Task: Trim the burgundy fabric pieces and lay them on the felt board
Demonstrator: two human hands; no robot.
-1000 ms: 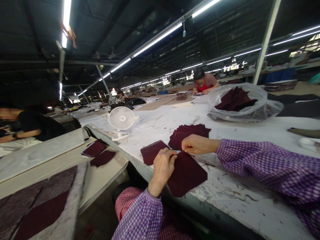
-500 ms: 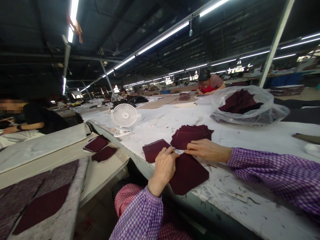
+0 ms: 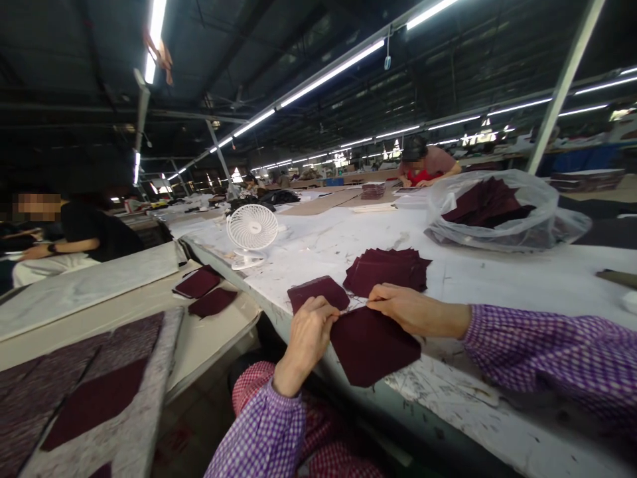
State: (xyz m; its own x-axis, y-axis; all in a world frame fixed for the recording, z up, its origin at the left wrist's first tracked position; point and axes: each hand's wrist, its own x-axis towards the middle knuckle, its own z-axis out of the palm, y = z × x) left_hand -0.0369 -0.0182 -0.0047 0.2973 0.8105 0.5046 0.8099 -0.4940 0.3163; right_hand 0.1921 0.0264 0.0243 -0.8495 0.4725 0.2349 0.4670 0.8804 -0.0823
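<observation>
Strip lights run over a wide workroom, and a white tabletop (image 3: 497,292) stretches away, scuffed along its near edge. A maroon panel (image 3: 375,352) lies across that edge, its lower end jutting past it. The left hand (image 3: 306,335) seems to pinch the panel's upper left corner; the right hand's (image 3: 415,311) grip presses thumb and finger together on the upper edge.

The overhang could drag the panel off the tabletop if both grips loosened. Uneven pulling might crease or skew the upper edge, and the right hand, so near the fanned stack (image 3: 385,271), could knock its loose layers askew.

Compared with half a second ago, the left hand sits farther left, widening the gap between the fingertips; the stack and the single maroon piece (image 3: 318,291) beside it keep their places.
</observation>
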